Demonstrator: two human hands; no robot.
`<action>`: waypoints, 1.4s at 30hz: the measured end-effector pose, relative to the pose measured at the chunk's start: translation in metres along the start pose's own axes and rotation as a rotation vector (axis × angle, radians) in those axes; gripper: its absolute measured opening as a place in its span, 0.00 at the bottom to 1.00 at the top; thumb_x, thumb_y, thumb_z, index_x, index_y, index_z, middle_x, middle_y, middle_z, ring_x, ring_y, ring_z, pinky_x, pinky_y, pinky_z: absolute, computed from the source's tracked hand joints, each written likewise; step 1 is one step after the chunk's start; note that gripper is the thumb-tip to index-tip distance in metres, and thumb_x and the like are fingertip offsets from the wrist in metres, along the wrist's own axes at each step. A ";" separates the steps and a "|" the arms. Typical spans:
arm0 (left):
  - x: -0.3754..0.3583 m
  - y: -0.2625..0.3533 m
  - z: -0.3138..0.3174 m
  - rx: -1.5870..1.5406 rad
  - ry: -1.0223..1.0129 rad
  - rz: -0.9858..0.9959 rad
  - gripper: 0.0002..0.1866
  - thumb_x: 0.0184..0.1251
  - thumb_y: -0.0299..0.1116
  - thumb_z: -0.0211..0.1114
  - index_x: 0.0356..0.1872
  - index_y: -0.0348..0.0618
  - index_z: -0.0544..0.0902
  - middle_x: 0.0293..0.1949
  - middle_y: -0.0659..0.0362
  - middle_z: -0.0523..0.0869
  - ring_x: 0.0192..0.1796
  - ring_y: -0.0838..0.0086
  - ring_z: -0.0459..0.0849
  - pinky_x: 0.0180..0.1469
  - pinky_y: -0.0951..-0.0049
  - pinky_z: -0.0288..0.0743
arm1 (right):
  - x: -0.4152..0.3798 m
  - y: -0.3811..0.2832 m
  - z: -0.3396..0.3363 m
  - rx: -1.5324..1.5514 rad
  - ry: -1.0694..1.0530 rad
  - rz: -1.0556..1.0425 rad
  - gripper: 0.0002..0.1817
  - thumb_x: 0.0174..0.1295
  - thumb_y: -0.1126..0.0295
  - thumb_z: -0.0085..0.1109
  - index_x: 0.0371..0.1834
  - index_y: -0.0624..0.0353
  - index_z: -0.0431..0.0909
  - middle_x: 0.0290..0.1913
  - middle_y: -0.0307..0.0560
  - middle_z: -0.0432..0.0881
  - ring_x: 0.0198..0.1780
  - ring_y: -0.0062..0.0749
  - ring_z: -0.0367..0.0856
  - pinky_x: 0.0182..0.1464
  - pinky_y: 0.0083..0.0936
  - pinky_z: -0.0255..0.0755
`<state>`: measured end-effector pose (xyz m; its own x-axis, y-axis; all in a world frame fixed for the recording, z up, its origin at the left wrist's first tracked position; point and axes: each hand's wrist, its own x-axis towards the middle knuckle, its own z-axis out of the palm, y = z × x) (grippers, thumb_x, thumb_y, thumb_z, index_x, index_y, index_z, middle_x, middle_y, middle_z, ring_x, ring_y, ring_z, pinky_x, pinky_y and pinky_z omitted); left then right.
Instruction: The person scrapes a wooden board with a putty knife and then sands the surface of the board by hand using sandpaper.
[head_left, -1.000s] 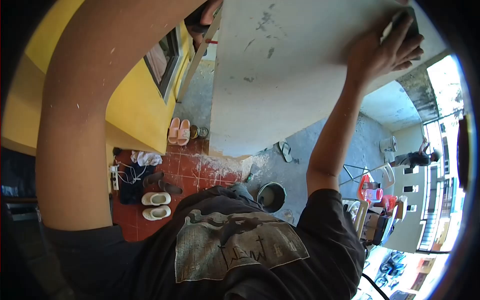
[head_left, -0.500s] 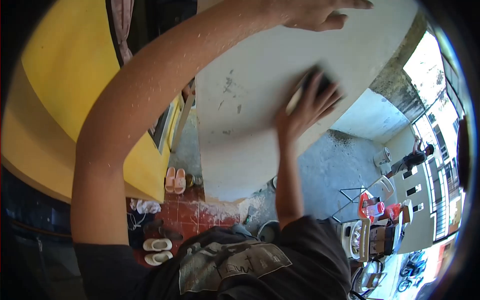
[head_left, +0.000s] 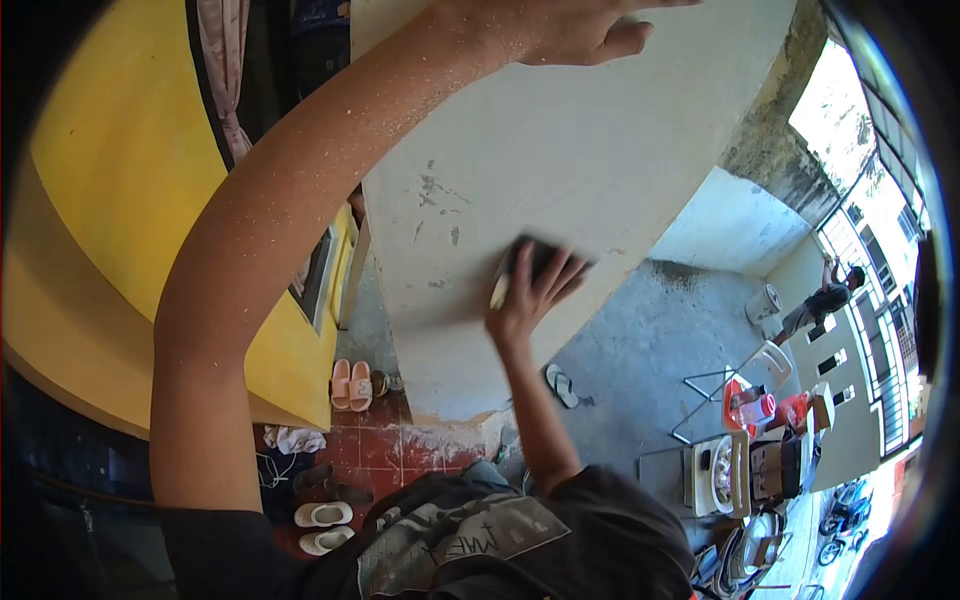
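My right hand [head_left: 522,305] is closed around a dark sanding block [head_left: 545,257] with a pale edge, pressed to the whitish wall [head_left: 520,150]; motion blurs both a little. Dark scuffs and chipped patches mark the wall to the left of the block. Higher up, my left hand [head_left: 580,30] reaches across the top of the view with fingers stretched out, near or against the wall; the upper frame edge cuts part of it off. Pale flecks of dust cover my left forearm. Nothing shows in that hand.
Pink slippers [head_left: 351,385] and white shoes [head_left: 325,528] are on the floor at lower left, flip-flops [head_left: 562,386] right of the wall. A yellow wall [head_left: 120,150] stands left. At right are chairs [head_left: 740,475] with items, a bucket [head_left: 765,303] and another person [head_left: 828,298].
My right hand has moved the sanding block down and left along the wall. My left hand stays stretched out at the top; the view has shifted slightly.
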<state>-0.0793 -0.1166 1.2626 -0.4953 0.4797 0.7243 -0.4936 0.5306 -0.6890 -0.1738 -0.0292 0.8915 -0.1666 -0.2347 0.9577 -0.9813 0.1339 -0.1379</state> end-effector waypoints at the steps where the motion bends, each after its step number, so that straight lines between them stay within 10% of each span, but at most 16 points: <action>1: 0.000 0.000 0.000 0.014 0.002 -0.001 0.31 0.77 0.54 0.51 0.79 0.63 0.67 0.83 0.60 0.58 0.85 0.61 0.50 0.85 0.41 0.34 | -0.037 0.004 0.012 0.012 -0.004 -0.014 0.35 0.66 0.67 0.58 0.80 0.47 0.66 0.85 0.66 0.45 0.84 0.74 0.35 0.77 0.75 0.24; 7: 0.002 0.000 0.001 0.000 -0.010 -0.023 0.31 0.77 0.55 0.52 0.79 0.64 0.67 0.83 0.60 0.57 0.85 0.62 0.49 0.86 0.42 0.35 | 0.211 -0.010 -0.055 0.061 0.228 0.119 0.35 0.71 0.65 0.56 0.82 0.45 0.63 0.85 0.64 0.48 0.84 0.72 0.39 0.79 0.69 0.33; 14: 0.001 0.007 -0.001 0.050 -0.017 -0.017 0.31 0.77 0.52 0.54 0.79 0.63 0.67 0.83 0.59 0.58 0.85 0.61 0.51 0.86 0.43 0.36 | -0.050 0.003 0.008 0.053 -0.042 0.062 0.37 0.62 0.70 0.62 0.78 0.45 0.70 0.84 0.69 0.48 0.84 0.74 0.35 0.78 0.73 0.25; 20: 0.010 0.008 -0.015 0.036 -0.109 -0.026 0.31 0.77 0.52 0.53 0.79 0.62 0.67 0.83 0.57 0.58 0.85 0.59 0.51 0.85 0.41 0.35 | 0.199 0.024 -0.056 0.033 0.220 0.116 0.39 0.62 0.68 0.59 0.81 0.41 0.66 0.85 0.64 0.50 0.85 0.70 0.39 0.80 0.68 0.28; 25: 0.006 0.008 -0.009 0.107 -0.101 0.002 0.32 0.78 0.53 0.50 0.80 0.64 0.65 0.84 0.57 0.56 0.85 0.58 0.49 0.85 0.40 0.33 | -0.037 0.025 0.006 0.053 0.027 0.074 0.33 0.66 0.62 0.58 0.76 0.52 0.72 0.84 0.68 0.49 0.84 0.77 0.38 0.78 0.74 0.28; 31: 0.014 0.008 -0.011 0.099 -0.103 -0.007 0.32 0.78 0.52 0.49 0.81 0.65 0.63 0.84 0.56 0.56 0.85 0.56 0.50 0.85 0.38 0.34 | 0.183 0.028 -0.063 0.017 0.149 0.137 0.36 0.65 0.65 0.60 0.80 0.44 0.68 0.85 0.66 0.48 0.85 0.72 0.37 0.80 0.67 0.29; 34: 0.015 0.012 -0.016 0.091 -0.194 -0.013 0.31 0.79 0.54 0.47 0.80 0.65 0.64 0.84 0.57 0.55 0.85 0.56 0.48 0.85 0.39 0.34 | 0.160 0.031 -0.056 -0.029 0.109 0.145 0.38 0.64 0.66 0.60 0.81 0.43 0.67 0.84 0.67 0.49 0.85 0.72 0.38 0.80 0.66 0.29; 38: 0.005 0.004 -0.004 0.039 0.048 0.065 0.28 0.81 0.45 0.52 0.80 0.62 0.66 0.74 0.54 0.71 0.81 0.56 0.61 0.83 0.40 0.45 | -0.060 0.042 0.010 0.115 -0.001 0.110 0.29 0.65 0.62 0.58 0.73 0.36 0.77 0.84 0.61 0.53 0.86 0.67 0.38 0.79 0.68 0.18; 42: -0.005 -0.021 0.004 -0.146 0.273 0.249 0.32 0.78 0.32 0.60 0.80 0.61 0.65 0.56 0.59 0.83 0.71 0.62 0.75 0.80 0.43 0.56 | 0.135 0.045 -0.054 0.078 0.159 0.182 0.34 0.67 0.64 0.58 0.79 0.41 0.69 0.85 0.62 0.49 0.85 0.70 0.37 0.79 0.72 0.27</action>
<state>-0.0694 -0.1328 1.2732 -0.3684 0.7640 0.5297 -0.2659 0.4594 -0.8475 -0.2349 -0.0030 1.0280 -0.3298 -0.0587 0.9422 -0.9422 0.0836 -0.3246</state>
